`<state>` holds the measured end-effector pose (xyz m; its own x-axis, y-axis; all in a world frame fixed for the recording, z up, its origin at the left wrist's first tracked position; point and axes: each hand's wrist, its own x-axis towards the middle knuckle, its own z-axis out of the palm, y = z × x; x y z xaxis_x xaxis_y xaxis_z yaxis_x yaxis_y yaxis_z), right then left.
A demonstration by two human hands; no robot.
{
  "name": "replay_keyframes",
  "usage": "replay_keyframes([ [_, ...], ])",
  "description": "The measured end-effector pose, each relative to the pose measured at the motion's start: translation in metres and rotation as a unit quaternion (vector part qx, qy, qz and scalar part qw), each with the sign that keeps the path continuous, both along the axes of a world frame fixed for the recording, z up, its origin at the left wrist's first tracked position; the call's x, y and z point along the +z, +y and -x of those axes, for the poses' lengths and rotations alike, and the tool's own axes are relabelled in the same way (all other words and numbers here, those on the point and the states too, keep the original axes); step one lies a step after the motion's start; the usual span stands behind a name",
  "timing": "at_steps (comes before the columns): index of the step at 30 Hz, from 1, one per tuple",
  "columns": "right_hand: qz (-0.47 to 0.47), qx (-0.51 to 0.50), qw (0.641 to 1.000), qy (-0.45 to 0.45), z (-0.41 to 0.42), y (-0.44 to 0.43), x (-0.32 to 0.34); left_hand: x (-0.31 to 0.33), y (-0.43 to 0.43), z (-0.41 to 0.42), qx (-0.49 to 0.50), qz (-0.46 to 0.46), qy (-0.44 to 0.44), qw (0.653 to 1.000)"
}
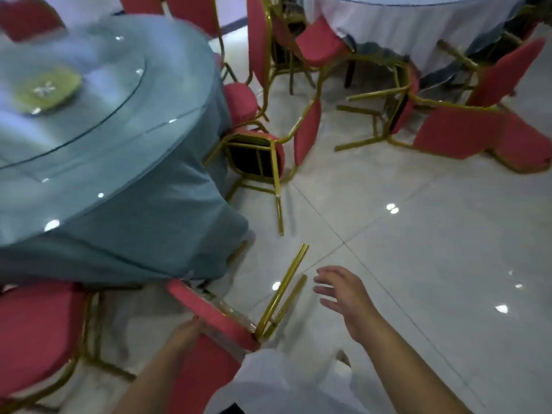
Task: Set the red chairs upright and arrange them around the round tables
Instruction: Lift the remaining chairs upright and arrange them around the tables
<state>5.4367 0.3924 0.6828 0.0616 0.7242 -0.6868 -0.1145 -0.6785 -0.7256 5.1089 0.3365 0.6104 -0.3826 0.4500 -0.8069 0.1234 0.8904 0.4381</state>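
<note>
A red chair [209, 318] with gold legs lies tipped right in front of me, its legs pointing up and to the right beside the teal-clothed round table [125, 180]. My left hand [186, 331] grips the edge of its seat. My right hand [343, 291] hovers open just right of the chair's legs, touching nothing. Another red chair [268, 150] lies overturned against the table's far side. Two more toppled chairs [460, 132] sprawl on the floor by a second, white-clothed round table [418, 19].
An upright red chair [38, 333] stands at the lower left next to the teal table. More upright red chairs [260, 46] stand between the two tables. A glass turntable with a green plate [47, 91] tops the teal table. Glossy tile floor [418, 249] spreads to the right.
</note>
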Motion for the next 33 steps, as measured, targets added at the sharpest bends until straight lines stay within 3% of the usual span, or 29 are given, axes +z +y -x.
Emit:
replay_keyframes([
  [6,0.012,0.178,0.984,0.012,0.021,0.103,0.0,-0.01,-0.006,-0.016,0.188,0.042,-0.029,0.981],
  [12,0.01,0.271,0.961,-0.052,0.034,0.189,-0.004,-0.032,0.025,-0.035,0.27,0.1,-0.053,0.956],
  [19,0.009,0.394,0.915,-0.085,0.049,0.272,-0.006,-0.032,0.077,-0.058,0.375,0.053,-0.081,0.922],
  [22,0.007,0.482,0.873,-0.073,0.077,0.299,-0.018,-0.029,0.086,-0.071,0.43,0.025,-0.097,0.897],
  [26,-0.002,0.62,0.78,-0.079,0.109,0.333,-0.035,-0.025,0.079,-0.111,0.549,-0.013,-0.058,0.833],
  [30,0.002,0.732,0.675,-0.088,0.117,0.367,-0.047,-0.021,0.066,-0.204,0.684,0.015,-0.068,0.726],
  [33,-0.006,0.766,0.634,-0.109,0.119,0.39,-0.061,-0.03,0.073,-0.273,0.753,0.032,-0.073,0.653],
])
